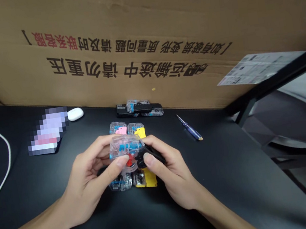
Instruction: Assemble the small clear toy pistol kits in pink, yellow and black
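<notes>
Head: clear unit (130, 146) held above the desk (236, 178); left hand (89, 176), fingers gripping the unit's left side; right hand (173, 164), fingers pinching a black part (141, 159) at its right edge; yellow piece (150, 178) below it; slim blue tool (190, 128) right of it
</notes>
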Tool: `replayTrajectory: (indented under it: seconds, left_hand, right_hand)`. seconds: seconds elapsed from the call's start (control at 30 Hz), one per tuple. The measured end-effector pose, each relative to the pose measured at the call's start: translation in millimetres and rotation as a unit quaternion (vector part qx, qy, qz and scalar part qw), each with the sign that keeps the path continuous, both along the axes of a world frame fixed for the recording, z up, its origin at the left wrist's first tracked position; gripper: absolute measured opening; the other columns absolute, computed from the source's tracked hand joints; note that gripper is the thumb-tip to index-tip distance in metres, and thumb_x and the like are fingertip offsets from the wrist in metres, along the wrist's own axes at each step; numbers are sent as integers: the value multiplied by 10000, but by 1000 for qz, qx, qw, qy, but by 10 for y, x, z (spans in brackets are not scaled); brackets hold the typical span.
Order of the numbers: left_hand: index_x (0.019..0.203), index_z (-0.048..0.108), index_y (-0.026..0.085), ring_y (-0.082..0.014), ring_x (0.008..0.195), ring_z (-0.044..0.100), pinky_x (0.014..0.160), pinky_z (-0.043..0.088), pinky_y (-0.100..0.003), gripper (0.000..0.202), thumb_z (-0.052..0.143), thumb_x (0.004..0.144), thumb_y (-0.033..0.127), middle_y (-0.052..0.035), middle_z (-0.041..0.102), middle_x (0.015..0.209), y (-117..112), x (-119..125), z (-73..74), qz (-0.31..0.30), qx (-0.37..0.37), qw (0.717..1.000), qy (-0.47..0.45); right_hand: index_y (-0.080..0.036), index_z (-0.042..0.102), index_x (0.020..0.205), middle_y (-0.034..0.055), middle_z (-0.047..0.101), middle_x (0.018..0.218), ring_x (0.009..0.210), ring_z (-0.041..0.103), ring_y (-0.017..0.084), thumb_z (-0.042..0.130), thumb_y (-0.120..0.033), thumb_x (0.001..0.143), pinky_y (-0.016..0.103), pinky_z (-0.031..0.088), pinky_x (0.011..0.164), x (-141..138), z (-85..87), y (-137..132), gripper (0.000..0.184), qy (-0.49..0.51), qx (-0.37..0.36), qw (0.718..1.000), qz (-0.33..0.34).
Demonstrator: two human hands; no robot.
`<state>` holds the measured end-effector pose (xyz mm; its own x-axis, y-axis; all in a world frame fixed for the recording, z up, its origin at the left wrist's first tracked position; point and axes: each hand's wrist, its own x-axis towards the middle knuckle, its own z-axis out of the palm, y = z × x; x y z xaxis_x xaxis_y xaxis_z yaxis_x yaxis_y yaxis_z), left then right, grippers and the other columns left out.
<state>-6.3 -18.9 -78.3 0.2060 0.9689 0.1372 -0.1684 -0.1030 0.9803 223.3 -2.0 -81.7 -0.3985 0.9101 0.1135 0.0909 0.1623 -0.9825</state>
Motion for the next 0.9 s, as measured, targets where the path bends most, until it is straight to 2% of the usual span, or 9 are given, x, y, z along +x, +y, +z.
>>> replayTrajectory:
  seconds: [0.17, 0.43, 0.7, 0.83, 0.9]
  left_hand:
    - [1462, 813, 320, -171, 1027, 882, 907, 712, -201, 364, 810, 1099, 304, -46, 897, 1293, 4, 16, 17, -24, -34, 999, -29]
    - [1393, 833, 266, -193, 1048, 872, 915, 717, -221, 323, 840, 1074, 315, -76, 880, 1329, 11, 21, -12, 3, -36, 999, -18]
    - [1426, 848, 290, -184, 1029, 841, 911, 710, -240, 335, 808, 1096, 334, -70, 875, 1323, 36, 18, -10, -51, -68, 995, -46]
    - [1391, 880, 294, -190, 1024, 838, 895, 711, -238, 333, 850, 1060, 310, -61, 887, 1273, 51, 46, 23, -46, -83, 993, -70]
    - [1349, 901, 302, -172, 955, 826, 836, 704, -215, 310, 874, 1040, 317, -48, 898, 1207, 60, 64, 39, -42, -92, 992, -81]
  right_hand:
    - [-280, 810, 1267, 18, 777, 1072, 950, 704, 200, 684, -604, 1142, 309, 552, 866, 4, -15, 5, 369, -5, 18, 1000, -23]
    - [-285, 808, 1278, 20, 793, 1093, 968, 731, 201, 659, -565, 1165, 307, 569, 881, -5, -35, 19, 337, -26, 50, 998, -20]
    - [-286, 802, 1256, 22, 801, 1033, 893, 714, 205, 643, -591, 1162, 325, 564, 821, 15, -57, 36, 356, -46, 65, 996, -27]
    - [-282, 746, 1258, 20, 767, 973, 835, 688, 197, 649, -614, 1152, 332, 565, 786, 6, -63, 18, 362, -28, 51, 998, -36]
    - [-301, 671, 1273, -3, 745, 937, 740, 648, 166, 692, -592, 1138, 302, 546, 699, -5, -81, -2, 322, 6, 23, 998, -51]
